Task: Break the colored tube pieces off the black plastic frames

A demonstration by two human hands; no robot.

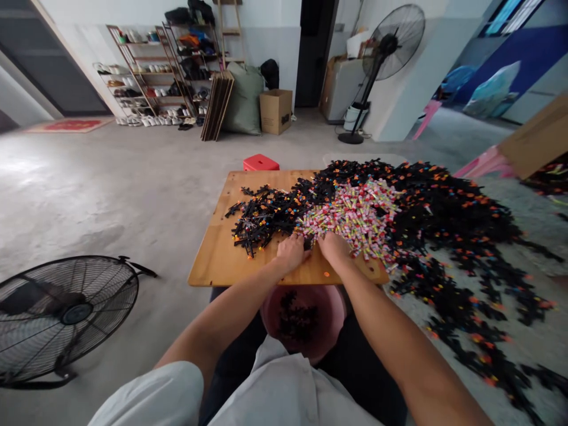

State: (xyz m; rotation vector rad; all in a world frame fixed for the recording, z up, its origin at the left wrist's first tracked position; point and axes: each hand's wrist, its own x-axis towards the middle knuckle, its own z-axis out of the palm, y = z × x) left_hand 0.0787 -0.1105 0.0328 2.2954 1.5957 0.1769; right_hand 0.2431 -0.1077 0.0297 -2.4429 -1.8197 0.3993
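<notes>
My left hand [291, 252] rests over the near part of the wooden board [222, 260], its fingers curled at a small black plastic piece [307, 242]. Close beside it, my right hand [333, 247] has its fingers bent together at the near edge of a heap of small pink-and-white wrapped tubes [355, 216]. Whatever its fingertips hold is hidden. Left of the tubes lies a pile of black plastic pieces with orange tips [261, 216], which look like small toy guns. Under the board's edge, a pink basin [331, 319] between my legs contains more dark pieces.
A far larger mound of black pieces [444, 207] spreads past the board's right side onto the floor. Behind the board stands a red stool [261, 162]. A floor fan [73, 313] is at left; a pedestal fan [373, 71], carton [276, 112] and shoe racks [151, 77] stand farther back.
</notes>
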